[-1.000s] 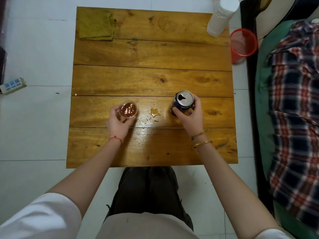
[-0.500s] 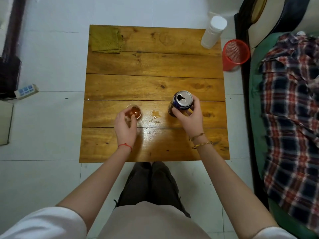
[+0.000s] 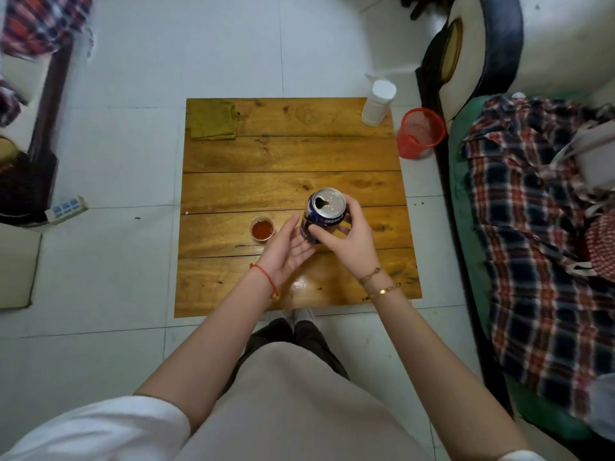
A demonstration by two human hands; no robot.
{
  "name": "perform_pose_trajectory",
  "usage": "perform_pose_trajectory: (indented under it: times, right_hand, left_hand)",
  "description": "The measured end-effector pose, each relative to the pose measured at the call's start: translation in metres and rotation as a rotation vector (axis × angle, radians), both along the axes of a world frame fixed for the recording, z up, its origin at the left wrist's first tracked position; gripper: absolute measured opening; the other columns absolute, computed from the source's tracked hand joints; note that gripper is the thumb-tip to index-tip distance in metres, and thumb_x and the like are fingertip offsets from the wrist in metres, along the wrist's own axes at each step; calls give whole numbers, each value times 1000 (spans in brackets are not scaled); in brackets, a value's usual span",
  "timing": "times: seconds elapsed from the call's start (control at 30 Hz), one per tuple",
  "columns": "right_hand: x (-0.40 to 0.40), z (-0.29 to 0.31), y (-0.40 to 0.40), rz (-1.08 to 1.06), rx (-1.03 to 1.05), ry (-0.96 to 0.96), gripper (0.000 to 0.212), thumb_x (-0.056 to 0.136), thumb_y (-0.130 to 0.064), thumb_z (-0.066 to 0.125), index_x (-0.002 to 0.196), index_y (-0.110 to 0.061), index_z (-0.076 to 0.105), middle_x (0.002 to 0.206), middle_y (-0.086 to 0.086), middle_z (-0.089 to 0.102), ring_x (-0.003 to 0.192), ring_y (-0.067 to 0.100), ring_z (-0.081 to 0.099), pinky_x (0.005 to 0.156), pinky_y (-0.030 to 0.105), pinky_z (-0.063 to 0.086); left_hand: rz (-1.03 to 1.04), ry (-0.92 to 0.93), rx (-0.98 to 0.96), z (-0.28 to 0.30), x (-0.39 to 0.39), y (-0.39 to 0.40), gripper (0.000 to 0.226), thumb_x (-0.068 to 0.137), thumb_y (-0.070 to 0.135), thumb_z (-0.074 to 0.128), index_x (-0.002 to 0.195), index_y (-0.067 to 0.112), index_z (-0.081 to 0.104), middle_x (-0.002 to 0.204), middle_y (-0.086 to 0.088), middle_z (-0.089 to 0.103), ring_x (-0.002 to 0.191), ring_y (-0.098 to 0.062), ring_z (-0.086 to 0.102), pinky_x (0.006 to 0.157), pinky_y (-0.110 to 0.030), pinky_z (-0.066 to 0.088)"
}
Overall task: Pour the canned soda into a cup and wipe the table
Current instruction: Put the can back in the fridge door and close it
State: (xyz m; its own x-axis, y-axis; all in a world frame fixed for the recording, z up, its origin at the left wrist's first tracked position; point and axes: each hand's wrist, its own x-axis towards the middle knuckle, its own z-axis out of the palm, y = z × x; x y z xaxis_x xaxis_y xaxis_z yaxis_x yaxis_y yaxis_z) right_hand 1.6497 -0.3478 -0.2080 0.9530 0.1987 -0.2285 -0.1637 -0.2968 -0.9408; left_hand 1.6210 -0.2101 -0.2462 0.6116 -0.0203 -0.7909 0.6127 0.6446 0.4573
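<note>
Soda can point(image 3: 324, 212): opened, blue, upright, its silver top facing the camera. The right hand point(image 3: 347, 239) grips the can body from the right side, thumb across the near face and fingers wrapped around the far side. Whether the can base touches the table point(image 3: 293, 154) cannot be determined, since the hands cover it.

Left hand point(image 3: 288, 249): palm up and turned toward the can, fingers straight and relaxed, gripping nothing. The fingertips lie beside the lower left of the can; contact cannot be confirmed. A red string circles the left wrist; two thin gold bracelets circle the right wrist.

Cup point(image 3: 263, 229): small, clear, upright on the table, just left of the left hand and apart from it. It contains a reddish-brown liquid.

Green cloth point(image 3: 213, 119): folded, flat, at the far left corner of the table, well apart from both hands.

White bottle point(image 3: 377, 103): upright at the far right corner of the table.

Red mesh bin point(image 3: 419, 133): on the floor, just beside the far right edge of the table.

Plaid blanket point(image 3: 532, 227): lies on the green surface to the right of the table.
</note>
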Motion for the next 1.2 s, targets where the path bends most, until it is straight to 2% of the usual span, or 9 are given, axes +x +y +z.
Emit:
perform_pose_trajectory:
  times: [0.17, 0.27, 0.37, 0.5, 0.6, 0.73, 0.87, 1.07, 1.2]
  right_hand:
    - [-9, 26, -2, 111, 26, 20, 67, 77, -18, 80, 136, -19, 47, 128, -11, 55, 116, -5, 52, 98, 18, 47]
    - [-11, 38, -8, 161, 69, -5, 62, 81, -18, 76, 137, -16, 50, 131, -7, 58, 122, 4, 54, 99, 24, 49]
    - [-10, 52, -11, 208, 93, -55, 48, 91, -18, 65, 136, -12, 51, 133, -2, 59, 123, 6, 55, 99, 21, 47]
    - [-12, 66, -11, 259, 85, -77, 32, 98, -22, 54, 129, -27, 54, 127, -15, 60, 122, 6, 56, 104, 36, 48]
    - [-15, 72, -12, 318, 80, -96, 31, 98, -24, 54, 129, -28, 55, 127, -13, 60, 122, 7, 56, 103, 41, 48]
    - [-24, 78, -16, 458, 58, -130, 36, 98, -29, 54, 132, -22, 56, 132, -7, 60, 123, 8, 55, 103, 42, 48]
    - [-38, 83, -23, 591, 64, -129, 31, 97, -27, 54, 129, -27, 56, 127, -12, 61, 121, 6, 56, 102, 39, 49]
    - [-69, 91, -25, 825, 81, -164, 34, 97, -28, 54, 130, -22, 57, 125, -12, 62, 116, 3, 58, 97, 29, 51]
    - [-98, 96, -10, 1007, 113, -146, 35, 97, -27, 54, 131, -19, 57, 126, -9, 63, 116, 4, 59, 99, 33, 51]
  left_hand:
    - [-29, -48, 22, 19, -16, 10, 45, 95, 39, 59, 125, 6, 60, 95, -9, 75, 89, -19, 73, 87, -33, 58]
    - [-58, -73, 55, 31, -21, 20, 44, 93, 42, 61, 118, 6, 62, 102, -12, 75, 95, -22, 72, 86, -34, 58]
    - [-65, -83, 83, 46, -25, 27, 47, 91, 44, 63, 115, 4, 61, 108, -17, 73, 99, -25, 71, 82, -33, 60]
    - [-67, -94, 104, 68, -37, 32, 54, 90, 46, 64, 120, 2, 58, 109, -18, 72, 102, -26, 71, 83, -34, 60]
    - [-27, -104, 109, 79, -53, 28, 57, 90, 47, 63, 123, 2, 57, 110, -19, 72, 98, -25, 72, 81, -32, 61]
    - [83, -107, 116, 86, -82, 17, 57, 91, 47, 61, 125, 2, 55, 105, -18, 73, 95, -24, 72, 81, -33, 61]
    - [231, -96, 123, 91, -119, -5, 55, 91, 46, 61, 124, 1, 55, 104, -18, 74, 93, -24, 73, 79, -33, 61]
    - [452, -80, 108, 100, -182, -36, 61, 90, 48, 60, 130, 2, 51, 120, -22, 67, 95, -24, 73, 78, -32, 61]
    - [655, -77, 109, 103, -231, -46, 69, 88, 47, 63, 135, -1, 48, 123, -24, 65, 97, -25, 72, 76, -32, 62]
